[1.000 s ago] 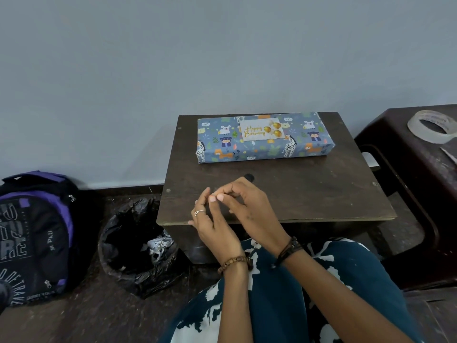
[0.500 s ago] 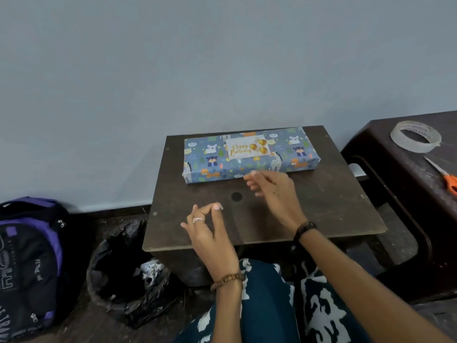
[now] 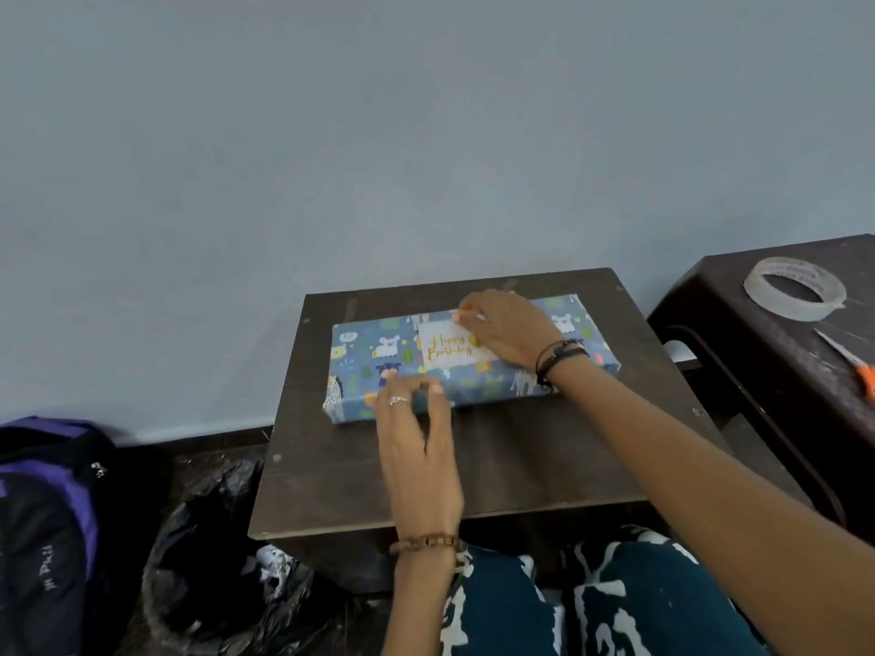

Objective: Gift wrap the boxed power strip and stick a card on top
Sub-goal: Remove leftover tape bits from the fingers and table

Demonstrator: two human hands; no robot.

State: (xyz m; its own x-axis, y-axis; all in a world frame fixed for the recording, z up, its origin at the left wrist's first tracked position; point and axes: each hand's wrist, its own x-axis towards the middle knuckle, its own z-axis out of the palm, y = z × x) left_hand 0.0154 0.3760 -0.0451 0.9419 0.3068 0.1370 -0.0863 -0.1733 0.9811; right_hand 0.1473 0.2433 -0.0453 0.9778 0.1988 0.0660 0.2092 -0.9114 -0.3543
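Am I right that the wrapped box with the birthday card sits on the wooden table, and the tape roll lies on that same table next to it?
Not quite. The head view shows the tape roll on the dark stool to the right, not on the wooden table. The wrapped box with its birthday card does sit on that table.

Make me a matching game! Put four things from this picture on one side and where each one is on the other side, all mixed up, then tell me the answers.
Things:
1. white Happy Birthday card
2. clear roll of sticky tape
3. purple and black backpack
4. orange-handled scissors

Places:
A. on the floor at the far left
B. on top of the blue animal-print wrapped box
C. on the dark side table, near its back
D. at the right edge of the picture, in front of the tape

Pairs: 1-B, 2-C, 3-A, 4-D
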